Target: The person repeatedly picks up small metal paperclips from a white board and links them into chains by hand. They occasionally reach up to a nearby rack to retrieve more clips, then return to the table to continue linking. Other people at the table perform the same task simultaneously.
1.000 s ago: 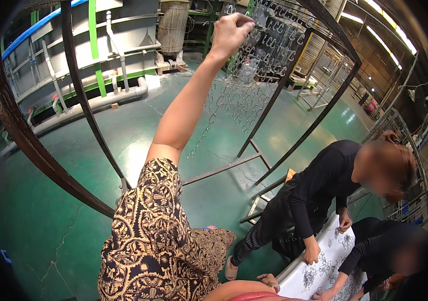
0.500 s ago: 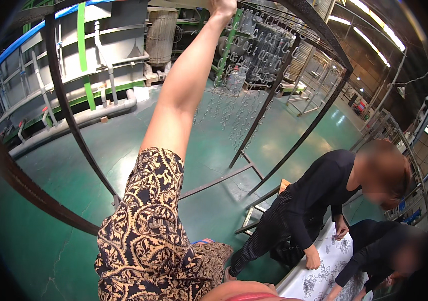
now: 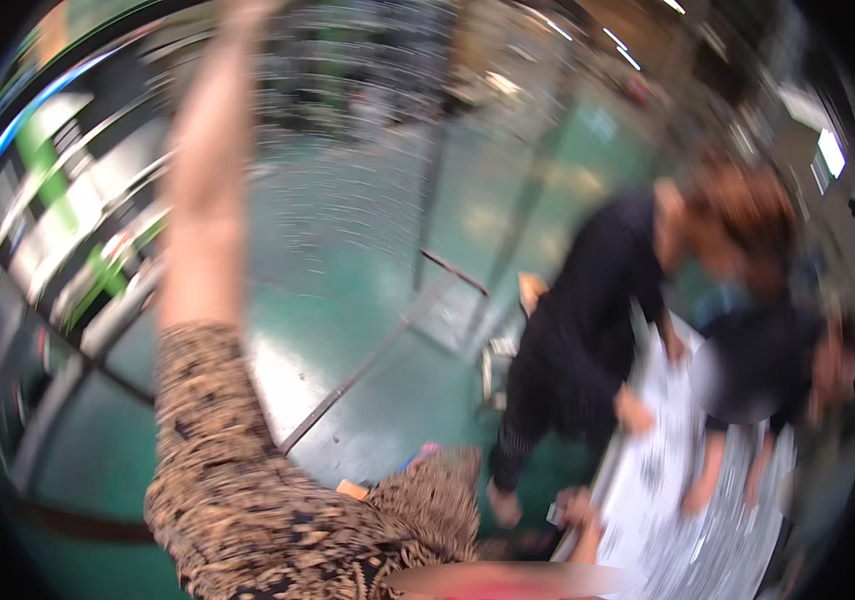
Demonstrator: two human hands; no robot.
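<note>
Green floor (image 3: pixel 347 310), white table (image 3: pixel 625 515) by right hand (image 3: pixel 577 510), left hand (image 3: pixel 250 8) high; fingers' spread and hold unclear

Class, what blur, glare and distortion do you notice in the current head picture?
Head view, blur: the raised left forearm and patterned sleeve are smeared; head view, glare: a whitish patch on the green floor; head view, distortion: edges bow toward the dark rim.
</note>
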